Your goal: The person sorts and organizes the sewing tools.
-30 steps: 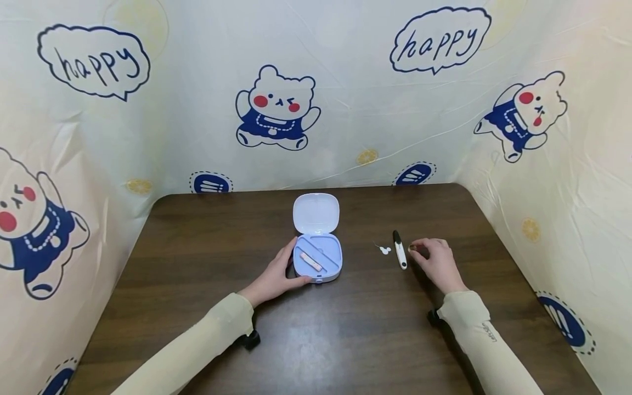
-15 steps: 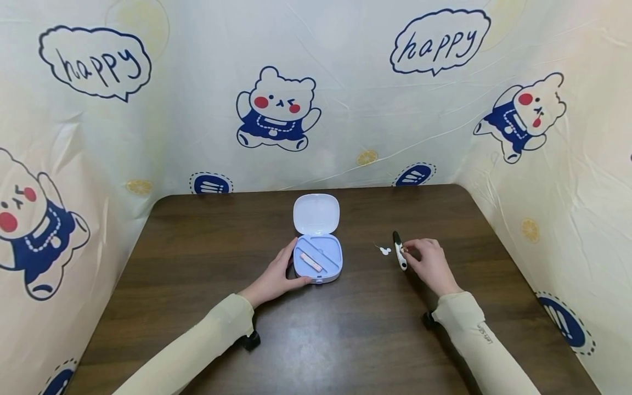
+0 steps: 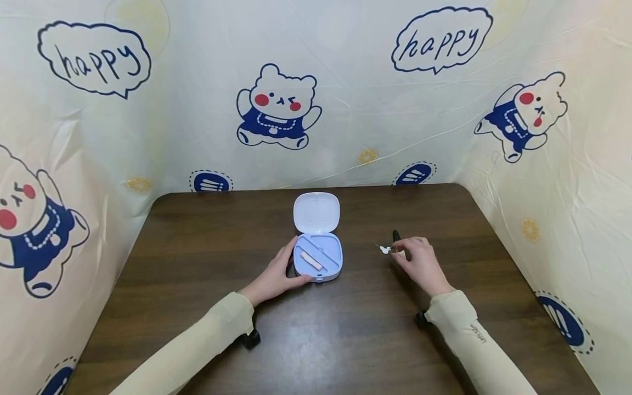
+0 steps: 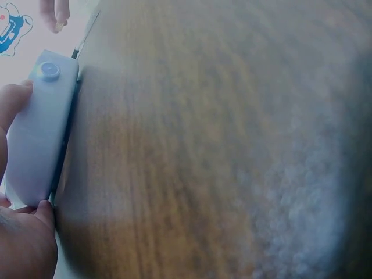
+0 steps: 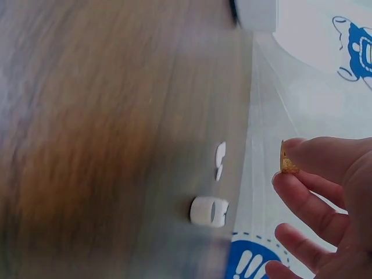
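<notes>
A light blue storage case (image 3: 334, 264) stands on the table with its lid (image 3: 316, 213) raised. Its tray has divided compartments, and a pale pink stick (image 3: 311, 261) lies in one. My left hand (image 3: 274, 278) grips the case at its left side, thumb along the front, as the left wrist view also shows. Between thumb and fingertip, my right hand (image 3: 419, 264) pinches a small gold ring-like piece (image 5: 287, 163) above the table. Below that hand lies a black-and-white pen-shaped tool (image 5: 203, 211), mostly covered in the head view. Just left of the fingertips is a flat white mouse-head-shaped piece (image 3: 385, 250) with a thin wire.
The dark wooden table (image 3: 326, 340) has its back edge against a patterned cloth (image 3: 345, 120), which also hangs along both sides. A black wrist camera (image 3: 251, 339) sits under the left sleeve, another (image 3: 422, 319) under the right.
My right hand has moved left with the gold ring-like piece, passing over the pen-shaped tool to beside the white mouse-head piece. The left hand and case have stayed put.
</notes>
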`<state>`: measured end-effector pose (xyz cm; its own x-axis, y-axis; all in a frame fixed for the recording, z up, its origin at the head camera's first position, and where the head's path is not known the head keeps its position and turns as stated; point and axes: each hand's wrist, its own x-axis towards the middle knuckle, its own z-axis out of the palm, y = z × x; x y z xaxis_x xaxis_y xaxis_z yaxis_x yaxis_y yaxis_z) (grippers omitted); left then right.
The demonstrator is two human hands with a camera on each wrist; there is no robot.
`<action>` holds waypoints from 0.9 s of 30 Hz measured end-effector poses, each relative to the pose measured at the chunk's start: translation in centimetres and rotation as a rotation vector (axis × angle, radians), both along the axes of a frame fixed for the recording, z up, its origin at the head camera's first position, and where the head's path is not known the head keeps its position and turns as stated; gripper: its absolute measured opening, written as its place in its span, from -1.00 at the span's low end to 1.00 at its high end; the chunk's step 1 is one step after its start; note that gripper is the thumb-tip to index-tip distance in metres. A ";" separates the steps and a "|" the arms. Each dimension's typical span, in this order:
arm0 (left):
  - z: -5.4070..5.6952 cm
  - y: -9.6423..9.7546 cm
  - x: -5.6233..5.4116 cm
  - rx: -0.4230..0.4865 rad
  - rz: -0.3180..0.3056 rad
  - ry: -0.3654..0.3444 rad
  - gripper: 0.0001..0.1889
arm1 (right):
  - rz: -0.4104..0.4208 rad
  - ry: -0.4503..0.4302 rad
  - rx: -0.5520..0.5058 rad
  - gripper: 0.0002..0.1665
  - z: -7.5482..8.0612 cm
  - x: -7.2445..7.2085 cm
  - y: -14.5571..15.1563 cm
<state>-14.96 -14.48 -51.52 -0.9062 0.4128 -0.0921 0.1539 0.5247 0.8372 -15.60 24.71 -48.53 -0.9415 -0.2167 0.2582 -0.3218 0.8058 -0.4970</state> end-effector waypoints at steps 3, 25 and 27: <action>-0.1 0.0 -0.1 -0.002 0.004 -0.002 0.21 | 0.014 0.002 0.003 -0.77 0.2 0.0 -0.6; -0.2 -0.1 0.0 -0.001 0.005 -0.002 0.21 | 0.108 0.057 -0.011 -0.80 1.5 0.5 -5.2; -0.2 -0.1 0.0 0.002 0.004 -0.001 0.21 | 0.114 0.049 -0.012 -0.80 1.6 0.6 -5.6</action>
